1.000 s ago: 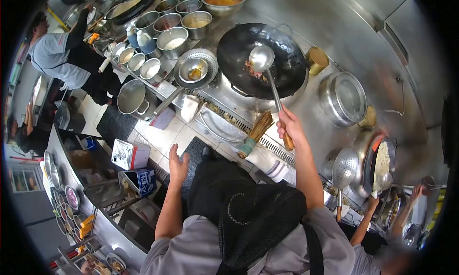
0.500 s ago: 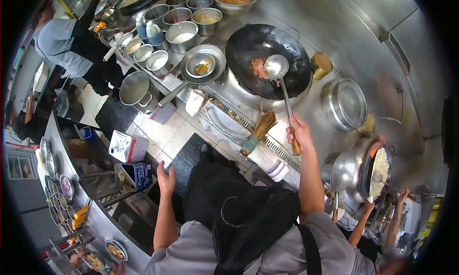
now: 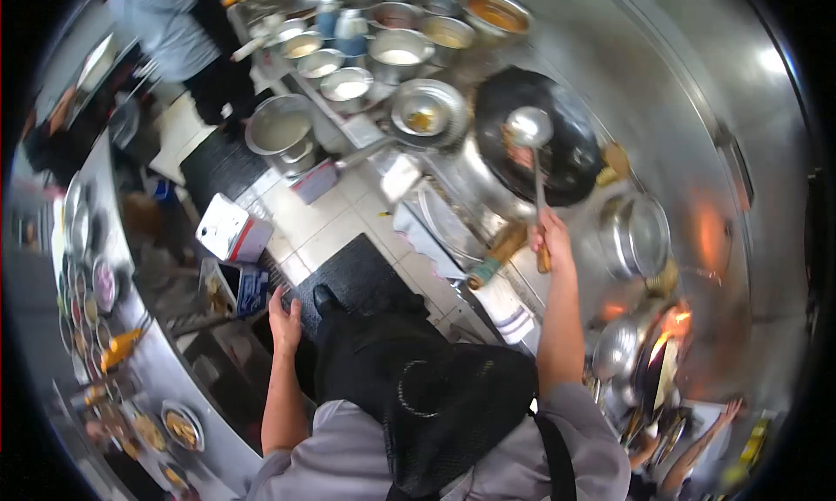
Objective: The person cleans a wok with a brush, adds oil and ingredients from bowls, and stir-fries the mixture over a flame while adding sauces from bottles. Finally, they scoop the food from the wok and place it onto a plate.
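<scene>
My right hand (image 3: pixel 552 236) is wrapped round the wooden-ended handle of a long metal ladle (image 3: pixel 529 128). The ladle's round bowl rests inside a black wok (image 3: pixel 570 157), over some pinkish minced meat (image 3: pixel 521 156) that it partly hides. Held low on the other side, my left hand (image 3: pixel 285 321) has its fingers apart and nothing in it. A bamboo brush (image 3: pixel 498 255) with a green-wrapped end and a striped white towel (image 3: pixel 508 314) lie along the stove edge below my right hand.
Metal pots (image 3: pixel 401 52) of ingredients crowd the far side. A strainer (image 3: pixel 455 118) with a bowl on it sits left of the wok. Flames (image 3: pixel 677 320) rise at another wok on the right, near a co-worker's arms (image 3: pixel 697 453). Another person (image 3: pixel 178 30) stands at upper left.
My view has shifted, so the stove sits further right and lower. My right hand still grips the ladle in the wok. Flames have appeared at the right-hand wok, which has tilted.
</scene>
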Demonstrator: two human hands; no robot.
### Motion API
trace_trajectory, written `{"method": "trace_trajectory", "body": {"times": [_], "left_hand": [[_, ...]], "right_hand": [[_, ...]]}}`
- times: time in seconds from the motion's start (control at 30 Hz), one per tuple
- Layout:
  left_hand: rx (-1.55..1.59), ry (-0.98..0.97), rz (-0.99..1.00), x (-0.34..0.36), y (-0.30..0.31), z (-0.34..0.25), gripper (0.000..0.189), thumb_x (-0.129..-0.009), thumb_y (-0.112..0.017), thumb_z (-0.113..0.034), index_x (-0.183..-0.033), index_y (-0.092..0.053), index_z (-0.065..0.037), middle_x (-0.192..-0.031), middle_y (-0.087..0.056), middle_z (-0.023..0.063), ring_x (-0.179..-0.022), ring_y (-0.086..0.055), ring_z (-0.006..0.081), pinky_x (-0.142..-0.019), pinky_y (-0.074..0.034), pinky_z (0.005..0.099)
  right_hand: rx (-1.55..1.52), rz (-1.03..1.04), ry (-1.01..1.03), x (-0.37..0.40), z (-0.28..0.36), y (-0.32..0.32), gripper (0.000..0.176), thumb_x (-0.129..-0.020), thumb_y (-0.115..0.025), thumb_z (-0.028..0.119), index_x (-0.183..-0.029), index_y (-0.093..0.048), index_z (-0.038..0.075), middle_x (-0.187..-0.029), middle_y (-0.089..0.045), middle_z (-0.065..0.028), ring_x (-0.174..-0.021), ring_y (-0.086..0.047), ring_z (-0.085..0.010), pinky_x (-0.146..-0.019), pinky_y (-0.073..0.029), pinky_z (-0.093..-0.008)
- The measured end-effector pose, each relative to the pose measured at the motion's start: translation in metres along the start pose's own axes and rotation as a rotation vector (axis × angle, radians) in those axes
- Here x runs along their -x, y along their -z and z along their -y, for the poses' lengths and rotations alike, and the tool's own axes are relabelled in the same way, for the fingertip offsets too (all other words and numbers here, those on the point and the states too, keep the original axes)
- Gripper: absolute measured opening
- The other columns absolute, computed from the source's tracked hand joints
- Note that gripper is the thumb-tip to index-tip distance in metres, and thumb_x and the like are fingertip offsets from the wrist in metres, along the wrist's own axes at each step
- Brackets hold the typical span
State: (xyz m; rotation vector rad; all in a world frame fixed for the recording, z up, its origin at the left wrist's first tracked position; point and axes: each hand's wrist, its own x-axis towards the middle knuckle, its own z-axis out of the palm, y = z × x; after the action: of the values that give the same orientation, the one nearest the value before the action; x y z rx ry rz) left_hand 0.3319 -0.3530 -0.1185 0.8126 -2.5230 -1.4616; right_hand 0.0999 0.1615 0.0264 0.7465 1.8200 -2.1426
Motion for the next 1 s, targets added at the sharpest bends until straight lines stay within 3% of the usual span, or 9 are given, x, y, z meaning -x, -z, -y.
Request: {"method": "trace_trajectory", "body": {"times": [0.1,0.2,0.27,0.37,0.53,0.6,0.67,0.83,1.0], "left_hand": [[-0.016,0.005,-0.156,0.004,0.058,0.019,0.049,-0.089,-0.065,-0.016,-0.132,-0.052,0.002,-0.131,-0.056,0.0234,-0.122,-0.054,0.0372,-0.104,-0.042,0.0415],[-0.055,0.015,-0.349,-0.007,0.124,0.000,0.042,-0.087,-0.066,-0.012,-0.127,-0.056,0.000,-0.127,-0.059,0.0213,-0.120,-0.056,0.0360,-0.104,-0.043,0.0406],[0.010,-0.017,-0.491,-0.018,0.185,0.003,0.033,-0.088,-0.064,-0.007,-0.119,-0.058,0.001,-0.118,-0.062,0.0199,-0.110,-0.060,0.0378,-0.094,-0.048,0.0403],[-0.149,-0.165,-0.819,-0.043,0.291,0.014,0.024,-0.084,-0.064,-0.001,-0.108,-0.061,0.000,-0.105,-0.064,0.0175,-0.099,-0.061,0.0367,-0.087,-0.049,0.0417],[-0.656,-0.179,-1.283,-0.087,0.496,0.090,0.018,-0.083,-0.061,0.001,-0.100,-0.064,0.000,-0.097,-0.063,0.0190,-0.092,-0.061,0.0368,-0.082,-0.050,0.0446],[-0.687,0.237,-1.158,-0.101,0.564,0.140,0.020,-0.085,-0.060,-0.006,-0.103,-0.066,0.001,-0.107,-0.065,0.0230,-0.101,-0.063,0.0376,-0.087,-0.051,0.0453],[-0.654,0.811,-0.609,-0.124,0.624,0.200,0.028,-0.085,-0.059,-0.013,-0.107,-0.066,0.003,-0.120,-0.062,0.0276,-0.110,-0.063,0.0380,-0.092,-0.052,0.0462],[-0.782,0.615,-0.394,-0.134,0.610,0.327,0.030,-0.087,-0.056,-0.019,-0.109,-0.066,0.000,-0.105,-0.069,0.0244,-0.100,-0.066,0.0418,-0.088,-0.055,0.0479],[-0.690,0.714,-0.414,-0.131,0.618,0.301,0.025,-0.079,-0.069,-0.018,-0.099,-0.071,-0.003,-0.104,-0.069,0.0240,-0.098,-0.067,0.0397,-0.090,-0.054,0.0468]], "right_hand": [[0.217,-0.065,0.182,-0.007,-0.017,-0.012,0.026,-0.098,-0.059,0.021,-0.122,-0.059,0.011,-0.060,-0.047,0.0017,-0.044,-0.043,-0.0071,-0.038,-0.033,-0.0241],[0.699,-0.146,0.405,-0.031,-0.037,0.001,0.042,-0.098,-0.056,0.017,-0.139,-0.053,0.007,-0.073,-0.063,-0.0071,-0.046,-0.050,-0.0118,-0.038,-0.038,-0.0288],[1.279,-0.128,0.524,-0.047,-0.037,0.014,0.054,-0.094,-0.051,0.007,-0.146,-0.040,-0.003,-0.134,-0.057,-0.0249,-0.122,-0.055,-0.0361,-0.106,-0.039,-0.0410],[1.407,-0.221,0.563,-0.074,-0.024,0.035,0.062,-0.084,-0.059,0.009,-0.144,-0.047,0.006,-0.093,-0.067,-0.0183,-0.076,-0.060,-0.0297,-0.075,-0.051,-0.0415],[1.478,-0.196,0.473,-0.066,0.016,-0.023,0.052,-0.081,-0.056,0.011,-0.133,-0.057,0.003,-0.083,-0.066,-0.0155,-0.075,-0.061,-0.0307,-0.071,-0.051,-0.0425],[1.498,-0.231,0.429,-0.054,0.021,-0.067,0.051,-0.082,-0.056,0.011,-0.131,-0.057,0.002,-0.084,-0.066,-0.0156,-0.076,-0.062,-0.0307,-0.071,-0.052,-0.0422],[1.514,-0.246,0.398,-0.048,0.027,-0.099,0.049,-0.082,-0.055,0.011,-0.130,-0.057,0.002,-0.085,-0.066,-0.0158,-0.077,-0.062,-0.0306,-0.072,-0.052,-0.0420],[1.544,-0.234,0.354,-0.047,0.039,-0.157,0.045,-0.083,-0.054,0.012,-0.127,-0.057,0.001,-0.089,-0.066,-0.0161,-0.080,-0.063,-0.0304,-0.073,-0.052,-0.0415],[1.534,-0.203,0.339,-0.059,0.040,-0.180,0.042,-0.085,-0.053,0.013,-0.125,-0.058,0.001,-0.092,-0.067,-0.0164,-0.083,-0.064,-0.0302,-0.075,-0.053,-0.0410]]}}
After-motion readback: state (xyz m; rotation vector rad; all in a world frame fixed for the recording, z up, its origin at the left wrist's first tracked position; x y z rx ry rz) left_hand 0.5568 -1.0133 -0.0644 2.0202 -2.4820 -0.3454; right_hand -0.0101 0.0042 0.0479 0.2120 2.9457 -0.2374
